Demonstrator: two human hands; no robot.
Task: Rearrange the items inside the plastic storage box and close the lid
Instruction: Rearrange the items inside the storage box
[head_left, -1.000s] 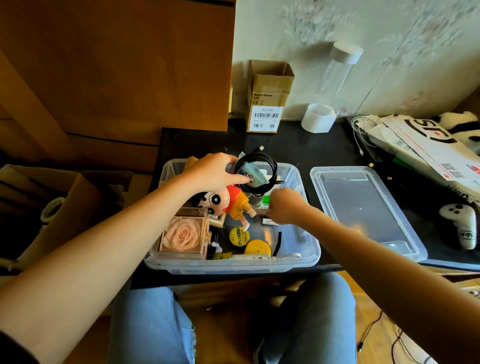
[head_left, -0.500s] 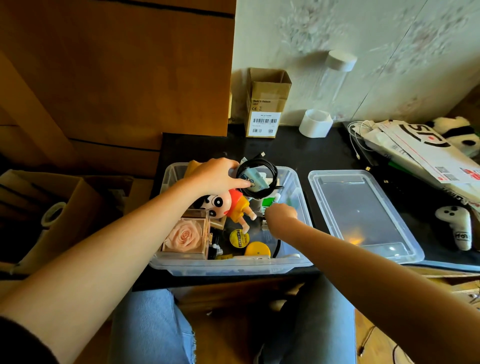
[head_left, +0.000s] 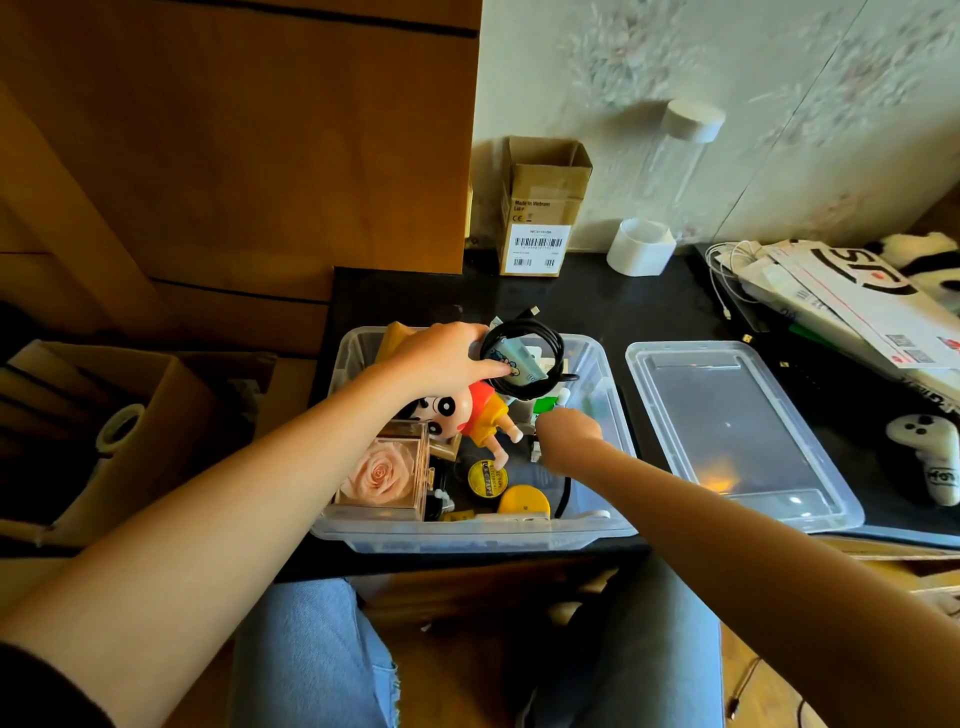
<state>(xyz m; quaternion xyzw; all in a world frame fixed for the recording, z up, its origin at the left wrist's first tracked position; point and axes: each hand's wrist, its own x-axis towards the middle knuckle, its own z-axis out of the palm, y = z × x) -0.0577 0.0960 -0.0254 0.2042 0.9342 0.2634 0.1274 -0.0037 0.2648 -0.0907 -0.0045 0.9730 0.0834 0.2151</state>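
1. The plastic storage box (head_left: 613, 395) is placed on the black table (head_left: 587, 306), at its near edge, and it is open.
2. The lid (head_left: 727, 431) is laid flat on the table just beside the box, on its right side.
3. A coiled black cable (head_left: 550, 345) together with a small blue packet (head_left: 511, 364) is gripped by the left hand (head_left: 441, 358) above the far part of the box.
4. The right hand (head_left: 569, 431) is held inside the box with its fingers bent down; it cannot be told if something is gripped.
5. In the box are seen a cartoon figure (head_left: 467, 415), a rose in a clear case (head_left: 382, 475), a yellow tape roll (head_left: 487, 478) and a yellow round item (head_left: 524, 501).
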